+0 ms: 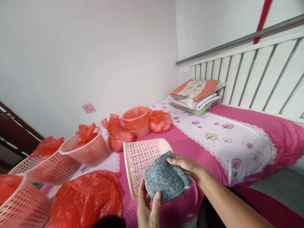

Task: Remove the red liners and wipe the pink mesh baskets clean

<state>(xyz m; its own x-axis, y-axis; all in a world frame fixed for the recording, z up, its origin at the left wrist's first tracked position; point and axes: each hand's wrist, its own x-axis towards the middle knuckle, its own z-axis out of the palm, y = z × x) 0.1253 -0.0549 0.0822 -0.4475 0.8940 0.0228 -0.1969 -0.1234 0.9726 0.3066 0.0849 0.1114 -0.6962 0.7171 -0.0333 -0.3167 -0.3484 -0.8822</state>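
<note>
Two-handed handling of a grey cloth (166,177), seen from above; clock positions are taken about the cloth, which is held up over the near side of the bed (206,152). The left hand (148,207), at 7 o'clock, is partly curled, its thumb over the near edge and its fingers along the side. The right hand (185,164), at 2 o'clock, pinches the far edge with its thumb on top; its other fingers are hidden beneath. Behind the cloth, toward 10 to 11 o'clock, a pink basket (142,155) lies on its side, mouth toward 9; whether cloth and basket touch cannot be told. A crumpled red bag (87,199) lies between 8 and 9 o'clock, a tied red bag (120,134) at 10, a basket with a red liner (136,118) at 11, and pillows (197,90) at 1. The step in hand appears to be the holding and shaping of the cloth, which looks folded; the next move would seem to call for an even grip from both sides, lest the soft layers slip
</note>
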